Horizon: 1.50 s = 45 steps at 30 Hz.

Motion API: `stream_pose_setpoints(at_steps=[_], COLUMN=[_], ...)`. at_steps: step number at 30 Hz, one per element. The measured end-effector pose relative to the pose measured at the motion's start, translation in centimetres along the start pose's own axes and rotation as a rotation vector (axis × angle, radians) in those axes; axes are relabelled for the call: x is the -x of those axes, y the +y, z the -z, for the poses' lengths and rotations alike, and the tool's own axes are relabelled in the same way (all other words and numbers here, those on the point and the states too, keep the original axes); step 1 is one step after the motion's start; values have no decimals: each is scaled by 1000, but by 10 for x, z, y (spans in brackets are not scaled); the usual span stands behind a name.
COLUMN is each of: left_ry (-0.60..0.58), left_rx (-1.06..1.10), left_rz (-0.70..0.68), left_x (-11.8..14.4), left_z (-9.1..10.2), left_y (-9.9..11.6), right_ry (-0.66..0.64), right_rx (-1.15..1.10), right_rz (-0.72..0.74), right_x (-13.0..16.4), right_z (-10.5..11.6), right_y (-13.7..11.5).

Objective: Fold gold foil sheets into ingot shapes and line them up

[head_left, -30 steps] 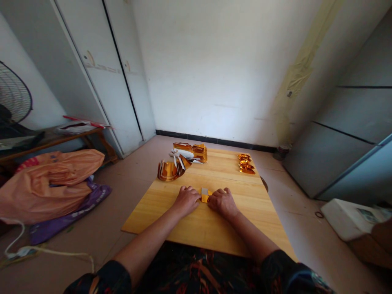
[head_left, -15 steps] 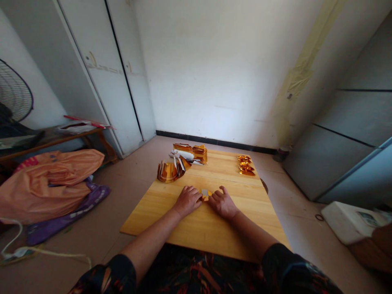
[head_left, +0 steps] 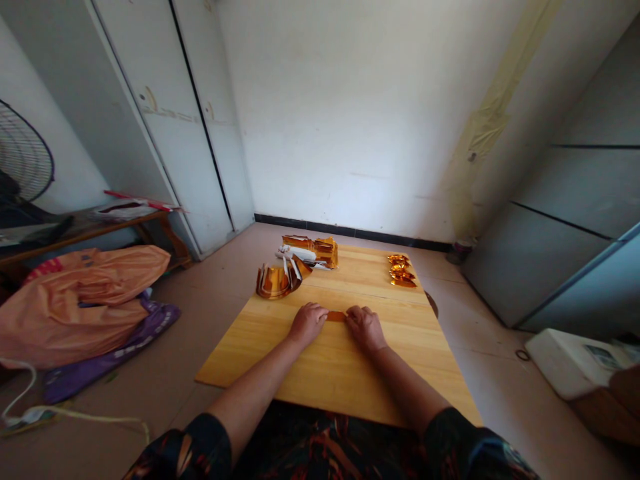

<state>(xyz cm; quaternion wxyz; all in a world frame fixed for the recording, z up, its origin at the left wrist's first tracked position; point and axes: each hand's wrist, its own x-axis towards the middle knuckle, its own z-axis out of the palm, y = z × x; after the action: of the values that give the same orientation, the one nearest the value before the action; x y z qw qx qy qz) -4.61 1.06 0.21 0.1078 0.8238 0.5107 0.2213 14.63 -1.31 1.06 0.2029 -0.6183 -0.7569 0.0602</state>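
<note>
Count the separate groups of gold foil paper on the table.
4: a folded strip pressed between the hands, a curled bundle at far left, a stack behind it, small folded pieces at far right. Single sheets can't be counted.

Two bare forearms meeting just below the centre of the frame

Both arms rise from dark patterned sleeves at the bottom edge and converge toward the middle. The left hand (head_left: 309,321) lies palm down, knuckles up, fingers curled and pointing inward to the right. The right hand (head_left: 365,326) mirrors it, palm down, fingers bent and pointing left. The two sets of fingertips stand close, a narrow gap between them; wrists are straight and low.
</note>
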Motion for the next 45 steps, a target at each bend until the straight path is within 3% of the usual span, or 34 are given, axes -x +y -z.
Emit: stream_pose_setpoints(at_steps=[5, 13, 20, 45], left_ry=[0, 0, -35, -80], left_rx=[36, 15, -51, -69], left_rz=[85, 224, 255, 164], left_x=[-4, -6, -8, -10], left_z=[-2, 2, 6, 5], left_y=[2, 13, 18, 16], right_ry=[-4, 0, -14, 46], right_rx=[-3, 74, 49, 43], right_rz=[-159, -198, -225, -246], right_x=[-7, -8, -8, -4], right_z=[-3, -5, 0, -10], right_y=[-6, -12, -18, -21])
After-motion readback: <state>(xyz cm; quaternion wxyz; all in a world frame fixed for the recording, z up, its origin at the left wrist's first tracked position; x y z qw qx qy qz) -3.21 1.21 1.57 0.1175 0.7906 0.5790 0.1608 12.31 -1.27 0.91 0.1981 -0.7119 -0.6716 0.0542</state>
